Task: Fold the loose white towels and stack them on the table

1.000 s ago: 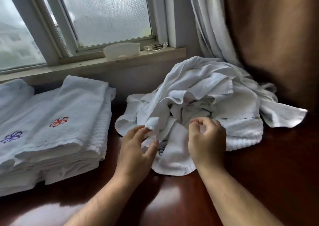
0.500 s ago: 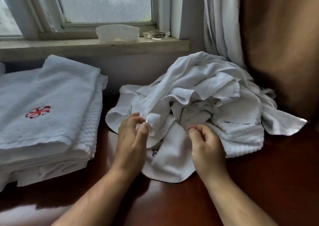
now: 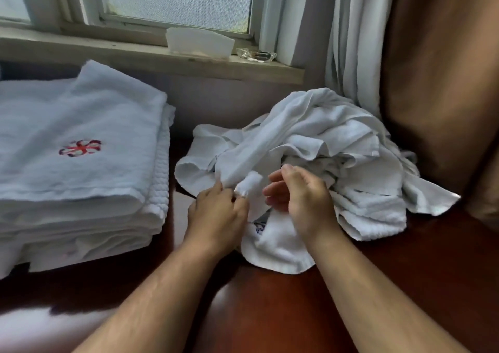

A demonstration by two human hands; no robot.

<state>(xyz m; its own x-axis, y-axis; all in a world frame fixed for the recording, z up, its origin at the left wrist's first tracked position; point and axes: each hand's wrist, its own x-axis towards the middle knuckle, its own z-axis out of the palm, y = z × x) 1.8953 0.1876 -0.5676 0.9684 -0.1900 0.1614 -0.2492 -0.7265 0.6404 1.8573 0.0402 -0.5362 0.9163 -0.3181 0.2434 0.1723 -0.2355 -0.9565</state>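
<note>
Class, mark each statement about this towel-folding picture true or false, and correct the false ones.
1. The folded stack lies left of the loose pile. True.
2. The top folded towel has a blue emblem. False: the emblem is red.
3. The left hand pinches a towel corner. True.
4. The right hand lies flat on the folded stack. False: it is at the loose pile, fingers curled.
5. The windowsill is bare. False: a white container and a glass dish sit on it.

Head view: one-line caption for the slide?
Left hand pinches a towel corner from the loose pile; folded stack beside it.
</note>
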